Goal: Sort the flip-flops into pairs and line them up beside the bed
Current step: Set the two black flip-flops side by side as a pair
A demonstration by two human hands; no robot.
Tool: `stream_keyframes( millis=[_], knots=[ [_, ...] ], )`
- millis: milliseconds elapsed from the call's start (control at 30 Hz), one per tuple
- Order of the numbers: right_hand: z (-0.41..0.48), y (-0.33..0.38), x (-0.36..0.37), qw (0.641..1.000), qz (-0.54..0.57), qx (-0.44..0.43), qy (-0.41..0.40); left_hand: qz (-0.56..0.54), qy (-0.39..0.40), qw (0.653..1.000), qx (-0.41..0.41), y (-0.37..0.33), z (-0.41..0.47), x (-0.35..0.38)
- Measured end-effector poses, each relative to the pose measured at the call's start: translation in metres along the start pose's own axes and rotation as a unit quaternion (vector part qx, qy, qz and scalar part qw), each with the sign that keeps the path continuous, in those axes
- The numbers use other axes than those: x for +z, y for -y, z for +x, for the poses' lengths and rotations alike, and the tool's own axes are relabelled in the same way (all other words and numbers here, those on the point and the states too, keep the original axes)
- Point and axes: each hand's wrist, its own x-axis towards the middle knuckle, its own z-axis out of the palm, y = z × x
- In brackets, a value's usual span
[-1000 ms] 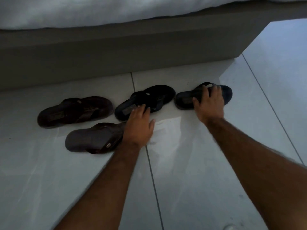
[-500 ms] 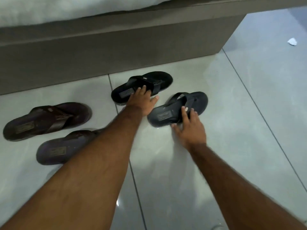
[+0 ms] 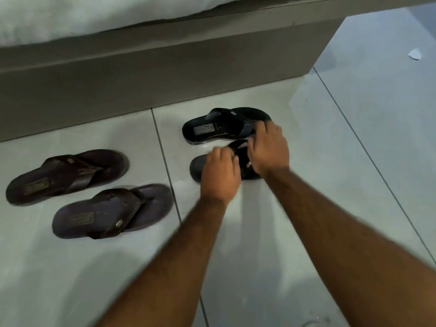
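Observation:
Two black flip-flops lie side by side on the floor near the bed's corner. The far black flip-flop (image 3: pixel 219 127) shows its silver label. The near black flip-flop (image 3: pixel 196 167) is mostly hidden under both hands. My left hand (image 3: pixel 220 177) curls over its middle and strap. My right hand (image 3: pixel 269 149) presses on its toe end, fingertips reaching the far one's strap. Two brown flip-flops sit to the left, one farther back (image 3: pixel 66 175) and one closer (image 3: pixel 111 212), both untouched.
The grey bed frame (image 3: pixel 165 74) runs along the back with white bedding (image 3: pixel 94 15) on top; its corner ends at the right. A small white scrap (image 3: pixel 415 54) lies on the glossy tiled floor (image 3: pixel 354 185) beyond the corner.
My left hand left the far black flip-flop and joined the right hand on the near one. The near black flip-flop now lies closer to and parallel with the far one.

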Motion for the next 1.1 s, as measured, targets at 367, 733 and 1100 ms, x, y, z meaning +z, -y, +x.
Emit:
stream_keyframes(
  millis=[367, 733, 1100],
  knots=[
    [0.038, -0.004, 0.01, 0.966, -0.063, -0.028, 0.251, 0.098, 0.135, 0.97, -0.179, -0.015, -0.012, 0.006],
    [-0.017, -0.04, 0.007, 0.99, 0.021, 0.06, 0.123, 0.104, 0.292, 0.946, -0.097, 0.004, 0.061, -0.008],
    [0.031, -0.034, 0.022, 0.986, 0.047, 0.105, 0.123, 0.203, 0.314, 0.927, -0.021, 0.007, 0.135, -0.008]
  ],
)
